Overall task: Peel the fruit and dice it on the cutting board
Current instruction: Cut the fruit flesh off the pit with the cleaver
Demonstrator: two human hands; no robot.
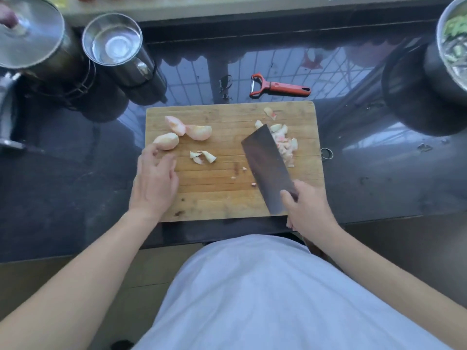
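Here the right hand [307, 210] is gripping the cleaver [267, 165], its blade lying against the diced pile [285, 145] at right-centre. The left hand [155, 183] is hovering relaxed near a peeled wedge [166, 141] at the cutting board [222, 198]'s left.

You face a dark, glossy stone countertop [75, 193] reflecting a gridded window [278, 64]; a pale ledge [202, 6] runs behind it, tan floor [404, 236] below.

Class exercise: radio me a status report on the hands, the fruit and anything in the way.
Right hand grips cleaver; left hand open, nearing a fruit wedge. Diced pile beside the blade. Peeler lies off the cutting board, nothing in the way.
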